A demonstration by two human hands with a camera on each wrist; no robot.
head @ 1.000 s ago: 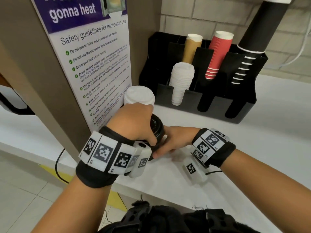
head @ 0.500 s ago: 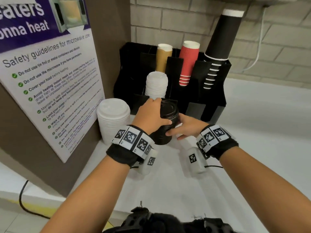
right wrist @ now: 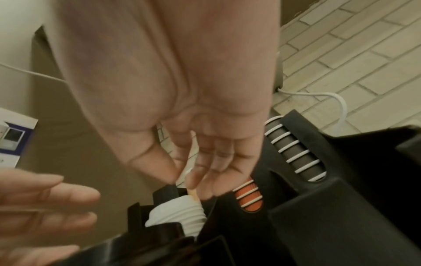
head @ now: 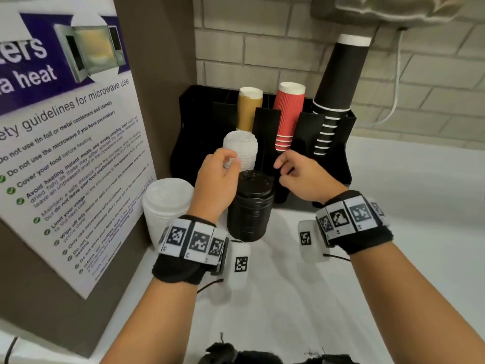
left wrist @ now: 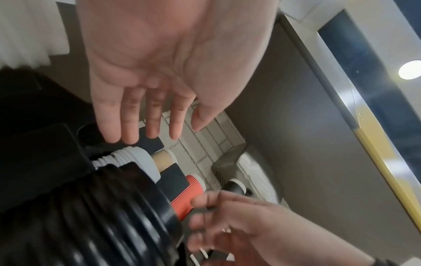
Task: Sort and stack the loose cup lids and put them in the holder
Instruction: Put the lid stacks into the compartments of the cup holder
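Note:
A tall stack of black lids [head: 249, 208] stands by itself on the white counter, just in front of the black holder [head: 183, 143]. My left hand [head: 231, 158] hovers above and left of it, fingers straight and holding nothing, close to the white lids [head: 240, 151] in the holder's front slot. My right hand [head: 282, 164] hangs above and right of the stack, loosely curled and holding nothing. The left wrist view shows the left hand [left wrist: 145, 133] over the black lids [left wrist: 91, 225]. In the right wrist view the right hand [right wrist: 193, 181] is over the white lids [right wrist: 177, 212].
A second stack of white lids [head: 168, 206] stands on the counter [head: 393, 206] against the brown panel with the poster [head: 65, 153]. Brown cups [head: 249, 109], red cups [head: 288, 114] and black cups [head: 338, 82] stick up from the holder. A brick wall is behind.
Both hands carried the black lid stack toward the holder and set it down. They have let go of it and lifted above it.

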